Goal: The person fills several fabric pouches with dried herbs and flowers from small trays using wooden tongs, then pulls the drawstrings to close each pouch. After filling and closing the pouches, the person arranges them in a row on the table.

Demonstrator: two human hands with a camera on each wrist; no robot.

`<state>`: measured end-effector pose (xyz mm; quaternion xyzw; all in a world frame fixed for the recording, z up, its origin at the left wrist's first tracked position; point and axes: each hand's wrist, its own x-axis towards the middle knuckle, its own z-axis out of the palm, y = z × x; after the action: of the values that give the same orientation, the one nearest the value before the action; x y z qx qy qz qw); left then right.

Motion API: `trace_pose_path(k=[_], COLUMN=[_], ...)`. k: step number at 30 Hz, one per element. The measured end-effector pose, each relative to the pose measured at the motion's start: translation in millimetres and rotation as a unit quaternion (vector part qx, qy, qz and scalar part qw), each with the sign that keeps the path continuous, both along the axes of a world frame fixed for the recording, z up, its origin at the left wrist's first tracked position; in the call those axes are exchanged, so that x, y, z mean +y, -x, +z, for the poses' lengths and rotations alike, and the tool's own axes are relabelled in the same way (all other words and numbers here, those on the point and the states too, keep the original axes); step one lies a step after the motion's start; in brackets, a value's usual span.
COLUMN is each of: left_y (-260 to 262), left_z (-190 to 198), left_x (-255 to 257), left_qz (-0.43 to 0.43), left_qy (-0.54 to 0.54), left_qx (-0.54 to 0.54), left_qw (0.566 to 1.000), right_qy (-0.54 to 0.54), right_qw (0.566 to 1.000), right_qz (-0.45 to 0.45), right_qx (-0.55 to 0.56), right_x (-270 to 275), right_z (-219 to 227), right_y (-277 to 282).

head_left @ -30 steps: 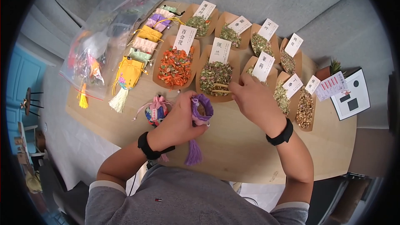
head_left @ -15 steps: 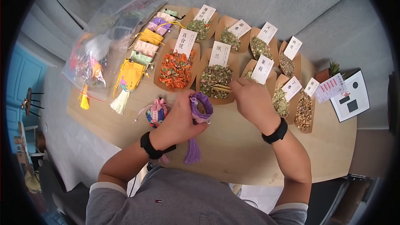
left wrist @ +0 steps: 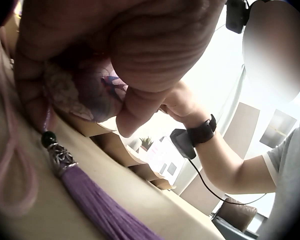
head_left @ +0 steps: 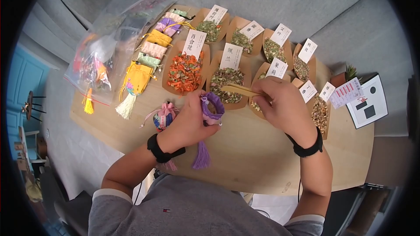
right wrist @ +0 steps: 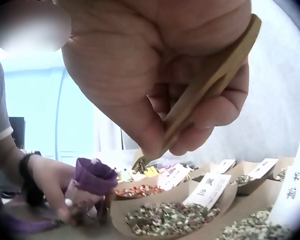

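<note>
Wooden tweezers [head_left: 239,89] are pinched in the right hand [head_left: 284,105], herb bits [right wrist: 139,166] at their tip, above a tray [head_left: 215,64]; nearby, the purple pouch [head_left: 213,115] is gripped by the left hand [head_left: 183,124]. Pouch-filling seems underway; level carrying to its mouth is needed.

The purple-rimmed pouch [head_left: 212,116] sits upright in the curled left hand [head_left: 186,124], its gathered mouth open and facing up. From it, below that hand, hangs a purple tassel [head_left: 201,156] with a dark bead [left wrist: 48,138] and a silvery openwork cap [left wrist: 62,157]. The right hand [head_left: 284,105] pinches pale wooden tongs [head_left: 238,89], slanting down toward the left hand, dried bits [right wrist: 138,165] at their tips. Beneath the tips, beyond both hands, a brown tray [head_left: 248,74] holds chopped green-and-mauve herb [head_left: 227,77].
</note>
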<state>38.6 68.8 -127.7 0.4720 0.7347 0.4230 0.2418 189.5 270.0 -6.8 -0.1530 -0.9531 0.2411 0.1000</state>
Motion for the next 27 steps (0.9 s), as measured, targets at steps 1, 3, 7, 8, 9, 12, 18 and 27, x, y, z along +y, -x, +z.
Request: trace_pose_path(k=[1,3,7,8,9,12,18,27], left_y=[0,-1,0,0,0,1,0,0], left_z=[0,2,1,1,2,0,2,1], left_x=[0,-1,-1,-2,-3,-6,-6,-5], left_qz=[0.001,0.000,-0.004,-0.002,-0.002,-0.005,-0.007,-0.010], left_qy=[0.002,0.000,0.004,0.004,0.001,-0.002,0.002,0.001], left_qx=[-0.018,-0.011,-0.013,-0.014,-0.019,-0.022,-0.043,-0.036], left_qw=[1.000,1.000,1.000,1.000,1.000,1.000,0.999,0.999], right_qy=[0.001,-0.001,-0.038,-0.031,-0.023,-0.063,-0.119,-0.090], right_qw=[1.000,0.998,0.994,0.996,0.997,0.997,0.986,0.993], right_qz=[0.000,0.058,0.093,0.080,0.067,0.013,-0.041,-0.001], right_qx=[0.000,0.039,-0.036,-0.012,0.014,-0.051,-0.114,-0.081], right_x=[-3,-11,-21,-18,-15,7,28,11], right_z=[1,2,5,8,10,-2,-42,-46], right_y=[0,2,6,6,6,9,19,20])
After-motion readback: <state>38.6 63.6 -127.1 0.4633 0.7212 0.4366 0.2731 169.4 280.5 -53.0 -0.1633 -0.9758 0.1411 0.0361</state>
